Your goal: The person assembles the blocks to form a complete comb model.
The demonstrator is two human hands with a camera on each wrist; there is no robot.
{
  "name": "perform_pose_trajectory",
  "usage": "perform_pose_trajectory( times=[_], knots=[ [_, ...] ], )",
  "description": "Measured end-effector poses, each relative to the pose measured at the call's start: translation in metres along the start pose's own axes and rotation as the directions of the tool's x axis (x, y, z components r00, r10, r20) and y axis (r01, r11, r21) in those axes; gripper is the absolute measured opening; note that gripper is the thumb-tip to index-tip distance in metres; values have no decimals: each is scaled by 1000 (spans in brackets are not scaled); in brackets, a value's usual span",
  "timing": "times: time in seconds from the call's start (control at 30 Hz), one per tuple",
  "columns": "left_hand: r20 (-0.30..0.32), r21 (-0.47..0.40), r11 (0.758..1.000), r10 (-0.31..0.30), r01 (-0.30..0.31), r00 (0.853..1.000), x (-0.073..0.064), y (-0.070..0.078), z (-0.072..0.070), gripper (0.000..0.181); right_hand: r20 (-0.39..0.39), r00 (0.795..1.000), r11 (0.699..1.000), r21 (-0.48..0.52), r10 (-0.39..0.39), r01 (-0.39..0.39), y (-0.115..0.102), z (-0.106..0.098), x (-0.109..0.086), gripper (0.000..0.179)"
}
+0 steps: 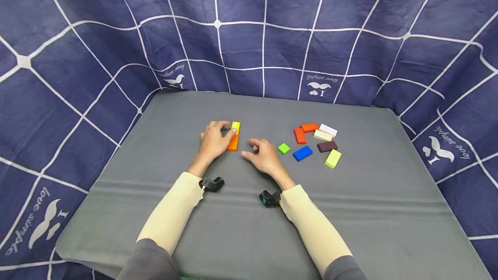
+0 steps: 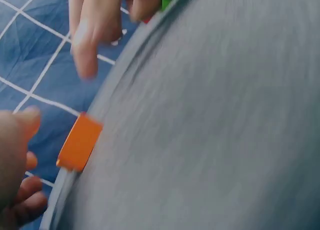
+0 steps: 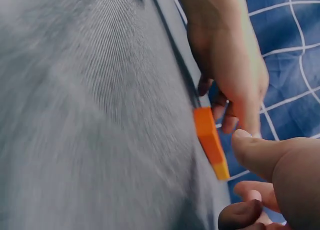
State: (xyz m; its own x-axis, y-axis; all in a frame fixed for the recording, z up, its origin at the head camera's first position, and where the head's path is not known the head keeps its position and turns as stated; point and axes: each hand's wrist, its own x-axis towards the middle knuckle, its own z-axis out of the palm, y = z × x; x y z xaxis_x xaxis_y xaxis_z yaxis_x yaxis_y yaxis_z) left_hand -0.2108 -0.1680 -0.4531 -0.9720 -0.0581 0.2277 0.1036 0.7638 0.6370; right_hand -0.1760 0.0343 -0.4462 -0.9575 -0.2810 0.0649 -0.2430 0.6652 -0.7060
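Note:
A yellow block [image 1: 235,125] and an orange block [image 1: 233,143] lie end to end on the grey table, left of its middle. My left hand [image 1: 215,140] is beside them, thumb tip over where they meet; whether it touches is unclear. In the left wrist view the thumb [image 2: 27,122] appears apart from the orange block [image 2: 80,142]. To the right of this pair is my right hand [image 1: 265,156], fingers bent loosely and holding nothing. The right wrist view shows the orange block [image 3: 207,132] with the yellow end [image 3: 221,171] beyond it.
Right of my right hand lie a green block [image 1: 283,148], blue block [image 1: 302,153], dark block [image 1: 327,146], yellow-green block [image 1: 333,158], cream block [image 1: 323,135], white block [image 1: 328,130] and two red-orange blocks [image 1: 300,136]. Blue checked cloth [image 1: 241,46] surrounds the table's back and sides.

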Motion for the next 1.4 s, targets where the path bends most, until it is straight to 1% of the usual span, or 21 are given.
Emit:
perform_pose_trajectory(
  times=[0.07,0.17,0.23,0.33,0.4,0.47,0.6,0.7,0.77,0.83,0.93,1.03,1.13,1.3,1.4],
  knots=[
    [63,-3,998,62,-62,996,3,-7,-4,57,-13,1000,1000,-19,-13,13,3,-6,-5,52],
    [140,-31,988,155,-152,978,9,-19,-10,62,-29,999,998,-49,-35,34,6,-19,-13,51],
    [165,-50,979,205,-199,965,12,-26,-14,62,-37,998,997,-65,-53,50,8,-29,-18,51],
    [187,-92,964,262,-249,947,15,-35,-17,62,-50,997,996,-69,-66,62,11,-44,-28,52],
    [196,-127,954,292,-271,936,15,-39,-17,62,-58,996,996,-64,-70,67,15,-53,-36,53],
    [199,-160,946,310,-281,930,14,-44,-17,63,-64,996,997,-52,-65,62,19,-59,-43,53],
    [212,-201,935,332,-291,919,10,-47,-18,64,-93,994,998,-26,-53,50,32,-70,-54,52],
    [252,-211,933,339,-291,906,8,-46,-18,63,-134,990,999,-16,-49,47,43,-81,-60,51],
    [274,-211,931,350,-298,896,9,-46,-17,61,-167,985,999,-17,-43,41,51,-91,-63,50],
    [286,-205,930,355,-305,890,11,-45,-16,60,-200,979,1000,-10,-29,28,59,-103,-66,48],
    [291,-188,932,354,-309,889,15,-45,-14,56,-251,968,1000,5,8,-7,71,-118,-70,48],
    [293,-165,938,342,-305,893,15,-45,-15,55,-280,959,999,29,38,-31,81,-129,-74,48],
    [284,-149,937,346,-315,894,15,-46,-15,56,-281,959,999,35,47,-38,89,-139,-75,49],
    [274,-147,926,376,-347,885,15,-46,-13,52,-240,970,999,15,45,-43,108,-149,-81,56],
    [274,-135,924,382,-358,883,14,-47,-12,48,-220,973,997,45,72,-64,119,-152,-83,59]
  ],
)
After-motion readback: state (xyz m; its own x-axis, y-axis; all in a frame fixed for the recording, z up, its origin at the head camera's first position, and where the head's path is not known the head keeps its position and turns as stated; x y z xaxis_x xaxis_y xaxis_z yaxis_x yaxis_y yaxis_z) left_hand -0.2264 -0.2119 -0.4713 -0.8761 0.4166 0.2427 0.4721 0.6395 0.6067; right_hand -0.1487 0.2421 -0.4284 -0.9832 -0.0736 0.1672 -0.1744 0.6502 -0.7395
